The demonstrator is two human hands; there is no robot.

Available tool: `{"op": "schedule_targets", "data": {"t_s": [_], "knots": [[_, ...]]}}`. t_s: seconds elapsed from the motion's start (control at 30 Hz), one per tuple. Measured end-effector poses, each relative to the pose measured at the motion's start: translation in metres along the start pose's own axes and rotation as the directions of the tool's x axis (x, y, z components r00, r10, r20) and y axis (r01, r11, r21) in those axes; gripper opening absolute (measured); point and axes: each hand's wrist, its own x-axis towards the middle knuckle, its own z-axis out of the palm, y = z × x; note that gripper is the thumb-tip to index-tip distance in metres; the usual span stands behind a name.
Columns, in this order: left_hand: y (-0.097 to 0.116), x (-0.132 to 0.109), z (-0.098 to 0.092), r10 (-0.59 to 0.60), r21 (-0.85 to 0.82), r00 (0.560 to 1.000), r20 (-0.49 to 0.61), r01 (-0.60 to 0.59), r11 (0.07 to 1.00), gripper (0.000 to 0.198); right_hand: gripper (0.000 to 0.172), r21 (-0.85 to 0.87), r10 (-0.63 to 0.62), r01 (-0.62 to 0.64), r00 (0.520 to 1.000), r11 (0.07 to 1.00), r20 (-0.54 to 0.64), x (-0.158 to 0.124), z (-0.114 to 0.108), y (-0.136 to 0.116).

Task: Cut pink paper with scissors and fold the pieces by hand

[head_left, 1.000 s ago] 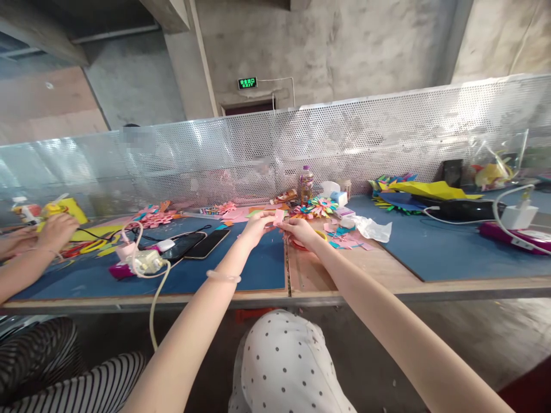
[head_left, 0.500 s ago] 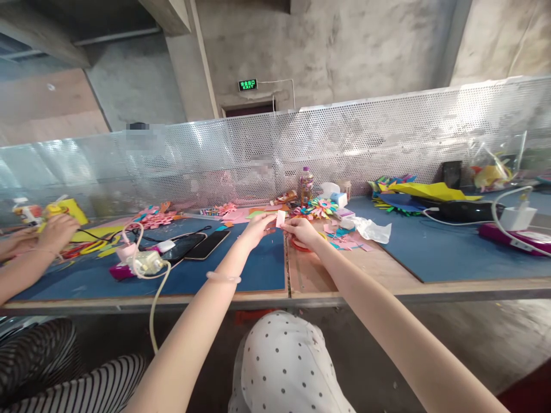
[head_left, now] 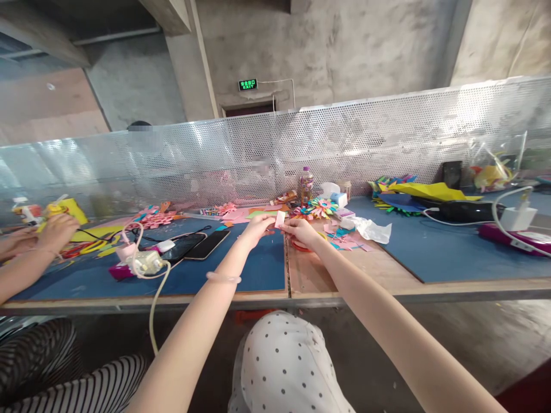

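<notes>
A small pale pink piece of paper (head_left: 279, 219) is held upright between my two hands, above the seam between the blue mat and the bare board. My left hand (head_left: 258, 228) pinches its left side, and a pale bracelet circles that wrist. From the right, the thumb and fingers of my right hand (head_left: 298, 229) close on its lower edge. Under my right hand lies something with orange-red rings (head_left: 302, 246), partly hidden. Pink and blue paper scraps (head_left: 349, 240) are strewn just right of it, and a multicoloured paper flower (head_left: 322, 207) rests behind.
A phone (head_left: 207, 245) and a power strip with plugs (head_left: 144, 263) lie to the left. Behind stand a bottle (head_left: 306, 186) and a perforated metal screen (head_left: 241, 155). Crumpled white plastic (head_left: 373, 229) sits to the right. At far left, another person's hands (head_left: 60, 232) work with yellow material.
The pink paper has tilted slightly and shifted a little to the left. Both my hands stay almost in place, still pinching it.
</notes>
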Motion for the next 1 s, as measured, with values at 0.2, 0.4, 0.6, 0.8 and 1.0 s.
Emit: {"op": "schedule_targets", "data": {"t_s": [0.2, 0.4, 0.6, 0.8, 1.0], "knots": [[-0.002, 0.0, -0.004, -0.061, 0.118, 0.997, -0.043, 0.066, 0.991, 0.028, 0.034, -0.047, 0.028, -0.027, 1.0, 0.998, 0.006, -0.003, 0.005, -0.002], [-0.004, 0.0, -0.003, -0.071, 0.168, 0.997, 0.028, 0.065, 0.984, 0.036, 0.041, -0.172, -0.054, 0.046, 0.998, 0.984, -0.041, -0.004, 0.01, -0.001], [-0.007, 0.002, -0.002, -0.044, 0.206, 0.998, 0.04, 0.035, 0.978, 0.034, 0.056, -0.22, -0.039, 0.026, 0.998, 0.975, -0.054, -0.004, 0.012, 0.001], [-0.006, 0.001, 0.0, -0.047, 0.17, 0.999, 0.021, 0.043, 0.984, 0.031, 0.027, -0.138, -0.012, 0.004, 0.998, 0.99, -0.056, 0.0, 0.012, 0.0], [-0.006, 0.003, -0.001, -0.018, 0.12, 0.998, -0.054, 0.024, 0.993, 0.025, 0.011, 0.041, 0.114, -0.109, 0.982, 0.993, -0.148, -0.001, 0.009, -0.005]]}}
